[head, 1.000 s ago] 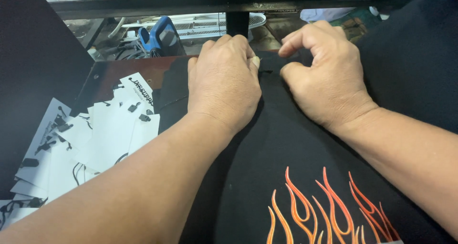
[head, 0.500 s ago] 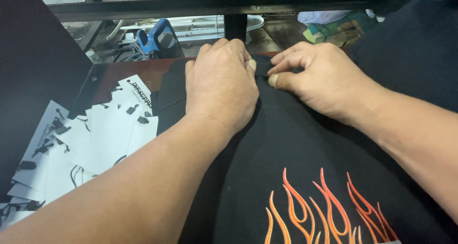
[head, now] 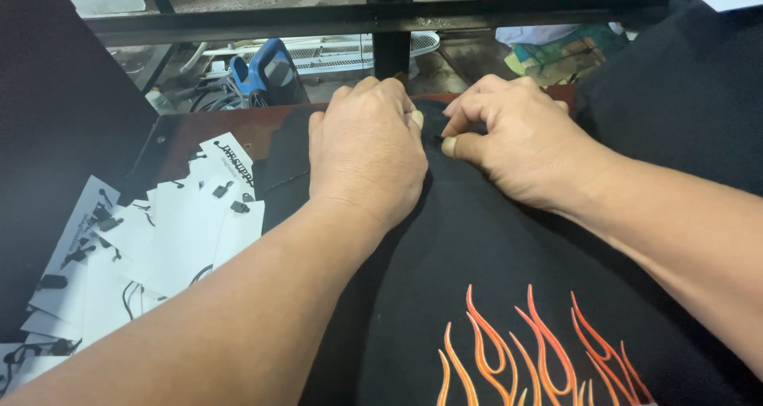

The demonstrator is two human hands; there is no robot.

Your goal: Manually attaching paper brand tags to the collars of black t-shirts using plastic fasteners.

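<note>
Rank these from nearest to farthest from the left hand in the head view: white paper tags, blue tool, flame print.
1. White paper tags, just left of the left hand.
2. Blue tool, beyond the table edge, upper left.
3. Flame print, low on the black shirt.

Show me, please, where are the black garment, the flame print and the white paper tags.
black garment (head: 445, 255), head view, plain cloth below the hands
flame print (head: 532, 350), head view, middle orange flames
white paper tags (head: 171, 243), head view, middle of the pile
</note>
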